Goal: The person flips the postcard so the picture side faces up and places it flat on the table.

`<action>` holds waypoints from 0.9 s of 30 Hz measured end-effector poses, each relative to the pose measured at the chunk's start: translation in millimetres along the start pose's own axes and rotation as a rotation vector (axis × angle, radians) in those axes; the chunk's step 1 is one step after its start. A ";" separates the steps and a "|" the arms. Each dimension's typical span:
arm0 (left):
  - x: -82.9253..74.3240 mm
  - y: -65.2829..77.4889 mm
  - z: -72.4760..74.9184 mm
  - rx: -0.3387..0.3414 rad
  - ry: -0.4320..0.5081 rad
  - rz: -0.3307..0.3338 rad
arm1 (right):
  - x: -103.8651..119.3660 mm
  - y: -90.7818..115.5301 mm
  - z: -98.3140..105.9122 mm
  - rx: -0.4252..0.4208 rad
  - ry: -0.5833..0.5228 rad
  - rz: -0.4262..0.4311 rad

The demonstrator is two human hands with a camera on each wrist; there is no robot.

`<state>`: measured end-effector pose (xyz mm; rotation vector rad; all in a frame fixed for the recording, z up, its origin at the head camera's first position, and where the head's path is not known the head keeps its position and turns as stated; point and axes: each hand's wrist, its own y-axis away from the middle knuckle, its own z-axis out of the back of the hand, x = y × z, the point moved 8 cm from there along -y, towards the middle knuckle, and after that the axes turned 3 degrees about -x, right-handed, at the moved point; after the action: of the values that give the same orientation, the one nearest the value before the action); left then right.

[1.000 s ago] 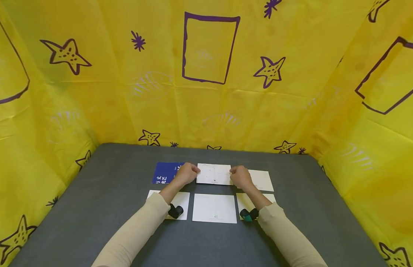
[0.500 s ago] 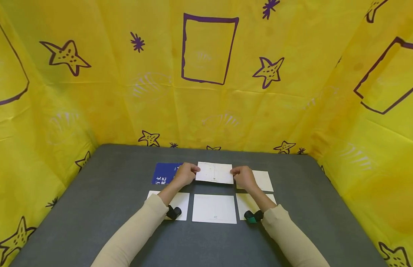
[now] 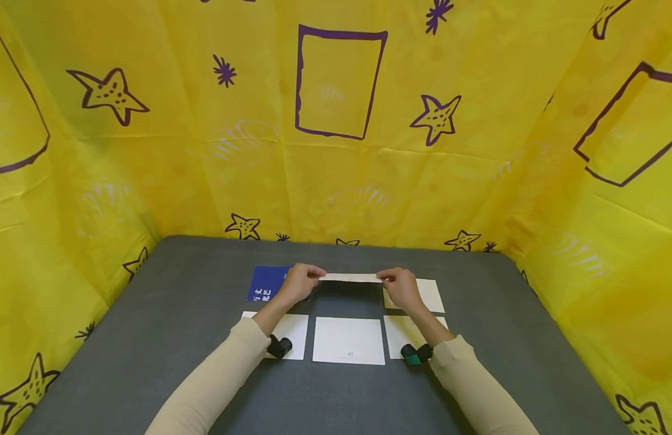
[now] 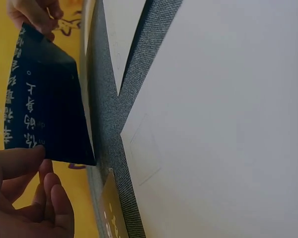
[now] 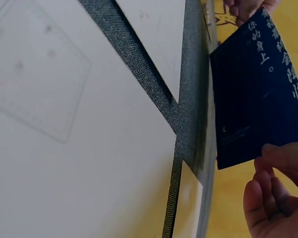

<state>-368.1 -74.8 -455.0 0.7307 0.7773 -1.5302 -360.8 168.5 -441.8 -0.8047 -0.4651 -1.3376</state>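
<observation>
Left hand (image 3: 301,284) and right hand (image 3: 402,289) each got an end of this blue-and-white card (image 3: 351,278) pinched, up above the grey table (image 3: 336,396).

Between the fingers (image 4: 60,201), the held card (image 4: 57,104) shows navy with white Chinese characters (its other face is white). White cards (image 3: 348,338) lie nearer than the fingers on grey tabletop (image 3: 314,399); beyond, yellow cloth (image 3: 336,166) bears purple starfish (image 3: 438,119).
</observation>
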 end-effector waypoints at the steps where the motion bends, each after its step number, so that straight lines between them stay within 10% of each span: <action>1: -0.2 -0.1 0.5 -0.002 0.007 -0.001 | 0.1 -0.1 0.7 -0.001 -0.015 -0.007; 27: -9.5 -1.4 17.6 -0.211 0.166 -0.018 | -18.6 -3.7 7.9 -0.082 -0.255 -0.226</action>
<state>-368.9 -83.7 -436.9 0.6999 1.0547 -1.3905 -366.9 186.7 -449.0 -1.0203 -0.7221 -1.4761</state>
